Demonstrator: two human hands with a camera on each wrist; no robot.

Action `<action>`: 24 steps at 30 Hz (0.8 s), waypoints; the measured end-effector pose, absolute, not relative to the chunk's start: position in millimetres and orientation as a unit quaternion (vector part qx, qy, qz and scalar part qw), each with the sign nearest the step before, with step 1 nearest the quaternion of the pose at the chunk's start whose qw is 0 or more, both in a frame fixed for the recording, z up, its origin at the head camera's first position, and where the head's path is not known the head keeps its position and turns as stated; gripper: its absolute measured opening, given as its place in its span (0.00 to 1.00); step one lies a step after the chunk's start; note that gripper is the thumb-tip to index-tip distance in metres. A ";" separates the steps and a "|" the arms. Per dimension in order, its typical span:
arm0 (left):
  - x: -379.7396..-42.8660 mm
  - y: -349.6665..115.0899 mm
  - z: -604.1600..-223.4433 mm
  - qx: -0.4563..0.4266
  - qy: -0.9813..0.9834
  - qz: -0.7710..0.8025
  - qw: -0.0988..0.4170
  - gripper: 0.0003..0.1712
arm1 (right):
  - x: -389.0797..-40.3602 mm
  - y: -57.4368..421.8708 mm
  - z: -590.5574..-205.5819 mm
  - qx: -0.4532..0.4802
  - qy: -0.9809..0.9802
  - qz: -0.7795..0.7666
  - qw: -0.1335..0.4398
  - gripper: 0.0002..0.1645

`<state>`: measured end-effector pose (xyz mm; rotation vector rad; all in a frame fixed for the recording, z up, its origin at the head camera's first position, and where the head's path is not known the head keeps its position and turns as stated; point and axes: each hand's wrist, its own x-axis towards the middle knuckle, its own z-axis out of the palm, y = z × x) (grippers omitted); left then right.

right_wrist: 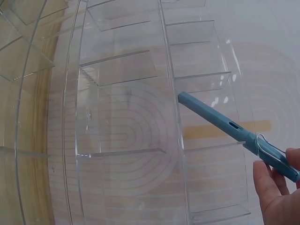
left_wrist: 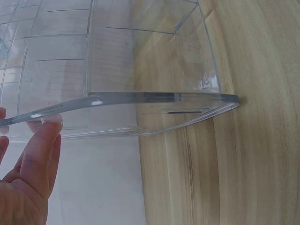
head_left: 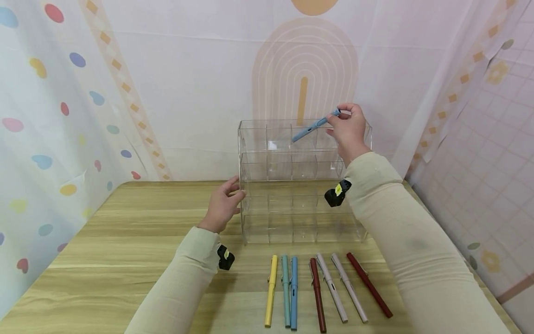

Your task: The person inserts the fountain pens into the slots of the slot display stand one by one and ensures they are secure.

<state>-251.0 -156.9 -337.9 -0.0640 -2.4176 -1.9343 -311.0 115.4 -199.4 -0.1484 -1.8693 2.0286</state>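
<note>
My right hand [head_left: 349, 127] pinches a blue fountain pen [head_left: 315, 126] by its capped end. The pen slants down to the left, its lower end overlapping the top row of a clear acrylic organizer [head_left: 304, 180]. In the right wrist view the pen's metal clip shows by the fingers [right_wrist: 266, 190], and its far end is right at the front edge of a compartment. My left hand [head_left: 221, 204] rests on the organizer's left side, with fingertips along the side panel [left_wrist: 126, 98] in the left wrist view.
On the wooden table [head_left: 167, 260] before the organizer lie a yellow pen [head_left: 271, 291], a teal pen [head_left: 285, 291], a blue pen [head_left: 294, 293], two dark red pens [head_left: 318, 294] and two pale lilac pens [head_left: 332, 287]. A patterned curtain [head_left: 187, 93] hangs behind.
</note>
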 end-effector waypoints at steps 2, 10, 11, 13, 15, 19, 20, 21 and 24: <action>-250.9 -156.7 -337.8 -0.020 -0.779 -0.627 0.021 0.34 | -311.2 115.5 -199.8 -0.050 -0.666 0.720 0.189 0.18; -251.3 -157.0 -338.2 -0.021 -0.777 -0.629 0.020 0.34 | -310.7 115.5 -201.2 -0.044 -0.670 0.716 0.190 0.20; -251.2 -157.1 -338.5 -0.021 -0.776 -0.630 0.019 0.34 | -310.4 115.7 -201.3 -0.044 -0.670 0.716 0.189 0.21; -251.2 -157.4 -339.1 -0.020 -0.775 -0.632 0.018 0.34 | -308.8 116.9 -201.0 -0.044 -0.672 0.716 0.186 0.23; -251.2 -157.6 -339.5 -0.020 -0.774 -0.632 0.017 0.34 | -306.2 119.5 -200.4 -0.046 -0.673 0.714 0.187 0.25; -251.8 -156.9 -339.3 -0.019 -0.774 -0.633 0.019 0.34 | -297.5 129.8 -200.2 -0.047 -0.675 0.709 0.199 0.29; -252.0 -156.9 -339.1 -0.018 -0.774 -0.632 0.020 0.34 | -295.0 133.0 -200.8 -0.048 -0.675 0.708 0.202 0.29; -252.3 -156.8 -339.0 -0.019 -0.775 -0.631 0.020 0.34 | -292.5 136.3 -201.8 -0.046 -0.674 0.708 0.207 0.29; -252.7 -156.8 -338.1 -0.020 -0.777 -0.628 0.021 0.34 | -285.1 148.0 -206.8 -0.041 -0.676 0.707 0.206 0.29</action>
